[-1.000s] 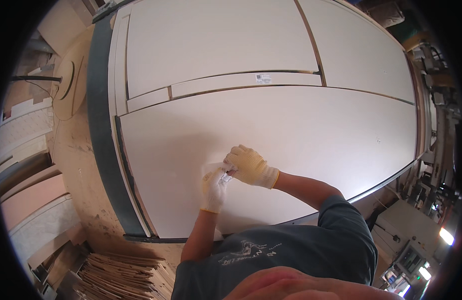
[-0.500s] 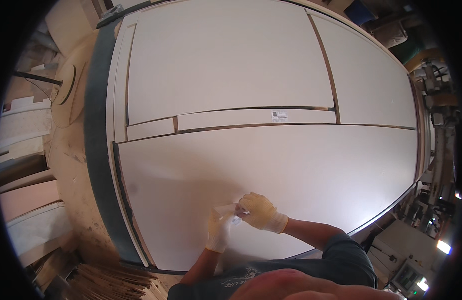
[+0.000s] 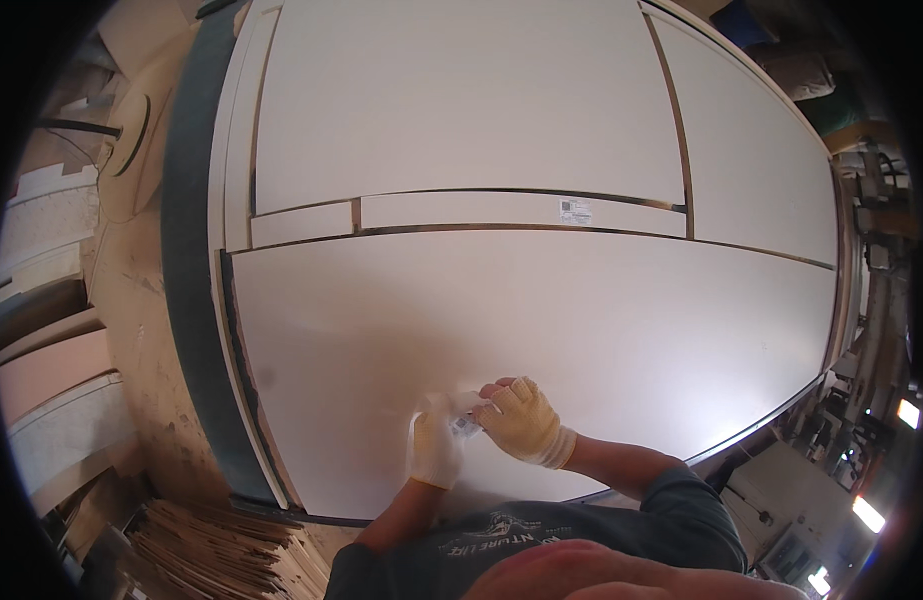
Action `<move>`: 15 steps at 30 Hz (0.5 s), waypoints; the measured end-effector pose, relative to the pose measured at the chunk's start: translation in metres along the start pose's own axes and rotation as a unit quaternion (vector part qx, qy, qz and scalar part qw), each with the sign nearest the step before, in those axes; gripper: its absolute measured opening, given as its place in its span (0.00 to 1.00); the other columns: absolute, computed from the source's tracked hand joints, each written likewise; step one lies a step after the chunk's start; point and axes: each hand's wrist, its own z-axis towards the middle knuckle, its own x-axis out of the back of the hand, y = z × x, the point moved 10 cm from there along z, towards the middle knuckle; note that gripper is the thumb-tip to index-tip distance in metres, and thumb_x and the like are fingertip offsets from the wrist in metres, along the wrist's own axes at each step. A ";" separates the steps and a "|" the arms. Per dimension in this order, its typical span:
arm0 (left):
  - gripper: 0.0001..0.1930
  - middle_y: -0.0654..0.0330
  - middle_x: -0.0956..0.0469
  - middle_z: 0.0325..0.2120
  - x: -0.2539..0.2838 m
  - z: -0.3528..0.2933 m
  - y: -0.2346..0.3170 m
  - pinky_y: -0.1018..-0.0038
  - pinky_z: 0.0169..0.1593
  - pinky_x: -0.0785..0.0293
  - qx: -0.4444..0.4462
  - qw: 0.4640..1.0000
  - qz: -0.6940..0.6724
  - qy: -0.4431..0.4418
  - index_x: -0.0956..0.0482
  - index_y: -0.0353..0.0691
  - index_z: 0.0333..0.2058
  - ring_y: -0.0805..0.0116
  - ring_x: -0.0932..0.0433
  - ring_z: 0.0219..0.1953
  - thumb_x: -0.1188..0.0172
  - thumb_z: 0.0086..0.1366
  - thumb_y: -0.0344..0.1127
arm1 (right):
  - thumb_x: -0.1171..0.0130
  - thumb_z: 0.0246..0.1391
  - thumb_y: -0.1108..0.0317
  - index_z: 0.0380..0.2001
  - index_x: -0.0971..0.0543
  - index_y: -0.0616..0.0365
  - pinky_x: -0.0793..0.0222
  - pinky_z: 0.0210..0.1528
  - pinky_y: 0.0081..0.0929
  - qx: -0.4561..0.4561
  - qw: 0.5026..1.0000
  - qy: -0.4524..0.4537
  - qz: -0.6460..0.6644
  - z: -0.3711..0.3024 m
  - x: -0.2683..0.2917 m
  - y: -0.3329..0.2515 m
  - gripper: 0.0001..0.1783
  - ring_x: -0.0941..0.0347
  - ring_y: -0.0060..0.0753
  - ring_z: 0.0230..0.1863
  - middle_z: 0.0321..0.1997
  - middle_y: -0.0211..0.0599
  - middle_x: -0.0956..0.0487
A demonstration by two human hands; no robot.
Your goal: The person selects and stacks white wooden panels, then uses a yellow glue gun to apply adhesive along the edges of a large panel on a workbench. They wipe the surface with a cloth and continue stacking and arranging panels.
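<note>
My right hand point(image 3: 526, 420), in a pale yellow knit work glove with bare fingertips showing, is closed in a pinch at the edge of a small white printed label point(image 3: 465, 426). To its left is my left hand point(image 3: 434, 445), gloved alike; its fingers are smeared by motion, so their grip does not show. Both hands are over the near part of a large white panel point(image 3: 621, 330). A similar label point(image 3: 574, 211) is stuck on a narrow white strip point(image 3: 431, 212) farther away.
More white panels point(image 3: 461, 110) lie beyond, parted by dark gaps. A dark green edge point(image 3: 196, 280) runs along the table's left side. Board offcuts point(image 3: 61, 420) stand at the left, and thin wood strips point(image 3: 221, 550) are piled at lower left. Machinery point(image 3: 881, 220) stands at the right.
The white strip that showed by my left hand is now a blur between the hands. My right hand has shifted slightly right. The view has tilted, so the panels sit higher.
</note>
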 end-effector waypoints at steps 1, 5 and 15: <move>0.10 0.59 0.21 0.43 0.001 0.000 -0.002 0.62 0.51 0.20 0.030 0.998 -0.048 0.004 0.22 0.41 0.46 0.64 0.19 0.46 0.46 0.76 0.39 | 0.31 0.41 0.73 0.31 0.20 0.51 0.28 0.45 0.40 0.028 1.000 0.009 -0.010 0.007 0.002 -0.006 0.11 0.24 0.43 0.39 0.35 0.36 0.21; 0.13 0.57 0.21 0.44 0.001 -0.002 0.010 0.61 0.53 0.20 0.062 0.989 -0.124 -0.058 0.23 0.40 0.46 0.63 0.20 0.48 0.48 0.77 0.43 | 0.36 0.35 0.83 0.29 0.24 0.54 0.27 0.42 0.41 0.067 0.971 0.066 0.222 0.093 0.038 0.034 0.15 0.22 0.45 0.39 0.33 0.39 0.21; 0.27 0.52 0.22 0.54 0.022 -0.060 0.066 0.62 0.62 0.25 -0.173 0.928 0.215 -0.249 0.29 0.32 0.61 0.60 0.24 0.59 0.32 0.67 0.36 | 0.42 0.63 0.46 0.62 0.27 0.60 0.36 0.69 0.44 -0.252 0.906 0.105 -0.323 0.302 0.101 0.337 0.34 0.32 0.48 0.69 0.67 0.44 0.25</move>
